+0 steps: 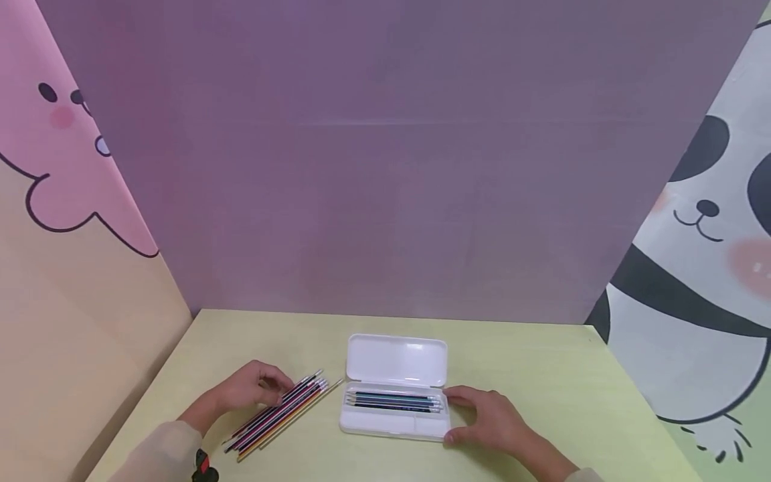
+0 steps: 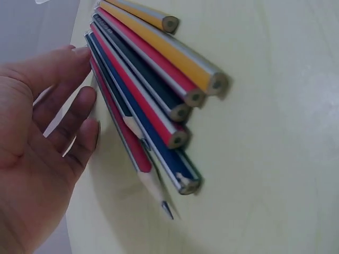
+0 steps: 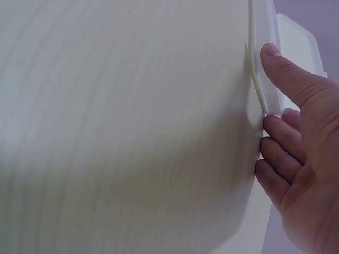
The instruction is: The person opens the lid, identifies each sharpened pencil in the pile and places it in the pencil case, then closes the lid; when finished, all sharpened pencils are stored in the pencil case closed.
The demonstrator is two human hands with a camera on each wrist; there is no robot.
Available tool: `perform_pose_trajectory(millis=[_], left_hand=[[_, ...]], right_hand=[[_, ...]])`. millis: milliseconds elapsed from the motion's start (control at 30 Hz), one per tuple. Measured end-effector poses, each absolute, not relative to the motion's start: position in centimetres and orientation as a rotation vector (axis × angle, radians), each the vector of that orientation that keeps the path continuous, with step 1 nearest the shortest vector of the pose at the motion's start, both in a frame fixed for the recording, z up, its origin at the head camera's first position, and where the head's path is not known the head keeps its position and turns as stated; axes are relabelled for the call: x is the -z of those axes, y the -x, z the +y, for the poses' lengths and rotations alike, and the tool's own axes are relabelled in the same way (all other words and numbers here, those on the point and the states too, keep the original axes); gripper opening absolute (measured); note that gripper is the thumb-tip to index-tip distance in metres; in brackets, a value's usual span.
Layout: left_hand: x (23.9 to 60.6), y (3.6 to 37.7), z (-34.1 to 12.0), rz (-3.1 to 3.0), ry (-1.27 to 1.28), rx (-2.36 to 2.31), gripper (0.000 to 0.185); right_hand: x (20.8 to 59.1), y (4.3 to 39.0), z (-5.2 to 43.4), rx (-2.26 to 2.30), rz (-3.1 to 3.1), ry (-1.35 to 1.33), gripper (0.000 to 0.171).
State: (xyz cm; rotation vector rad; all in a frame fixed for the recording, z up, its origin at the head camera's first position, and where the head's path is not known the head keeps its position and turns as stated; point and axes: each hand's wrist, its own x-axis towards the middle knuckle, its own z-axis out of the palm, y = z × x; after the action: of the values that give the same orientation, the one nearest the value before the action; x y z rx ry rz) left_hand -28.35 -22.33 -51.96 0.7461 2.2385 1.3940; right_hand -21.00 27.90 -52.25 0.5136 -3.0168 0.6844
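Observation:
An open white pencil case (image 1: 367,423) lies mid-table, lid (image 1: 396,359) folded back, with several pencils (image 1: 391,402) lined up in its base. My right hand (image 1: 459,416) holds the case's right end: the thumb (image 3: 286,69) lies on the rim and the fingers (image 3: 278,140) curl against the end wall. Left of the case, a loose row of several coloured pencils (image 1: 277,412) lies on the table, seen close in the left wrist view as red, blue, dark and yellow pencils (image 2: 153,95). My left hand (image 1: 271,388) rests its fingers (image 2: 63,106) against the side of this row, holding none.
The yellow-green table (image 1: 542,375) is boxed in by a purple back panel (image 1: 385,167), a pink cartoon panel (image 1: 66,201) on the left and a panda panel (image 1: 705,268) on the right. A watch strap (image 1: 203,465) shows on my left wrist.

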Motion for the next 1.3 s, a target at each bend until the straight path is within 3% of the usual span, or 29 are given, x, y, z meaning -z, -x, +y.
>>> perform_pose_trajectory(millis=[1300], left_hand=[[51.4,28.0,-21.6,2.663,-0.673,-1.121,0.023]], right_hand=[[52.2,21.0,27.7,-0.698,-3.037,-0.503,0.082]])
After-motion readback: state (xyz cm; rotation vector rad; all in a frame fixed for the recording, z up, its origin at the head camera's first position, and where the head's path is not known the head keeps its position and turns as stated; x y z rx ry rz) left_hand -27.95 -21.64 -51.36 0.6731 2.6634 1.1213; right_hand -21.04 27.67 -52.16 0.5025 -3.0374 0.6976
